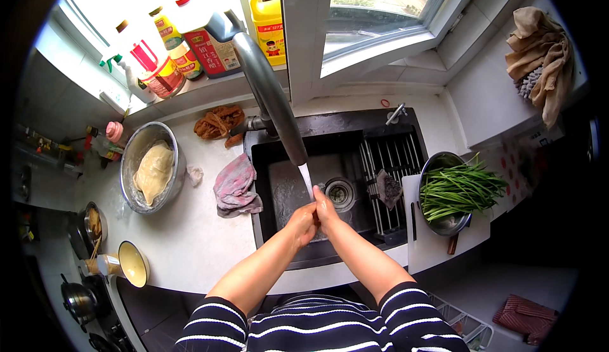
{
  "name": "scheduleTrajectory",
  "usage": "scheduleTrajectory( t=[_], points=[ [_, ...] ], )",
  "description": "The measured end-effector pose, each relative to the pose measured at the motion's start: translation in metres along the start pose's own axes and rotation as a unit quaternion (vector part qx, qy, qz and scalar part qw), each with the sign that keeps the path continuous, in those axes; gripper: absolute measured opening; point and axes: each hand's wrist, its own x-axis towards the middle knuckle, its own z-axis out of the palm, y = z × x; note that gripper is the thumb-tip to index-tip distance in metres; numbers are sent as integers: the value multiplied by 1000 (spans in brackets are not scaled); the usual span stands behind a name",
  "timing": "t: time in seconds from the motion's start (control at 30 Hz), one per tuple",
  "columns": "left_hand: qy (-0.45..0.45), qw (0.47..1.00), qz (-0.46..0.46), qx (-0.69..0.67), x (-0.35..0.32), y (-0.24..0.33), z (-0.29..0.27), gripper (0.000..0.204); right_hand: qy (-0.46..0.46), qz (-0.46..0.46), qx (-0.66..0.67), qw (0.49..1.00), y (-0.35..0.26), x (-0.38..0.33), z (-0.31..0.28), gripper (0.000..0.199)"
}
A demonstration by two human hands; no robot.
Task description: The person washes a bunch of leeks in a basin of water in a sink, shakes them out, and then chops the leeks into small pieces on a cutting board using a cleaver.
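Observation:
Over the black sink (263, 206), my left hand (303, 224) and my right hand (326, 210) are pressed together, wet, just under the dark faucet (273, 92). A stream of water (306, 179) runs from the spout onto them. The fingers of both hands are curled in against each other, and anything between the palms is hidden. Below and beyond them lies the drain strainer (340, 193). A pink and grey cloth (236, 187) rests on the counter against the sink's left rim.
A metal bowl with dough (153, 173) stands left, near a yellow bowl (134, 264). Right of the sink, green stalks (462, 190) fill a bowl on a white board (425, 258). A rack (374, 209) with a grey scrubber (389, 189) spans the sink. Bottles (209, 44) line the sill.

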Motion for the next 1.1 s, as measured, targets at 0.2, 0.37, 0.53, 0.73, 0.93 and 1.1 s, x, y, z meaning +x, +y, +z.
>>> scheduleTrajectory(
  t=[0.2, 0.37, 0.53, 0.73, 0.93, 1.1],
  points=[
    [23, 972, -13, -233, 47, 8, -46, 14, -118, -8, 156, 981, 26, -25, 1, 69],
    [90, 963, 36, -251, 47, -13, -14, 4, 23, -108, 166, 980, 38, -4, 17, 22],
    [62, 975, 71, -202, 53, -16, -19, 9, 133, -237, 12, 962, 45, 23, 7, 11],
    [132, 970, 117, -168, 17, 1, 0, 14, 166, -313, -243, 903, 16, -1, 21, 24],
    [67, 989, 88, -99, -2, 9, 7, 16, 208, -375, -327, 842, 26, 30, -4, 40],
    [31, 983, -24, -179, 10, 17, -21, 23, -85, -13, 170, 982, 3, -11, 0, 20]
  ],
)
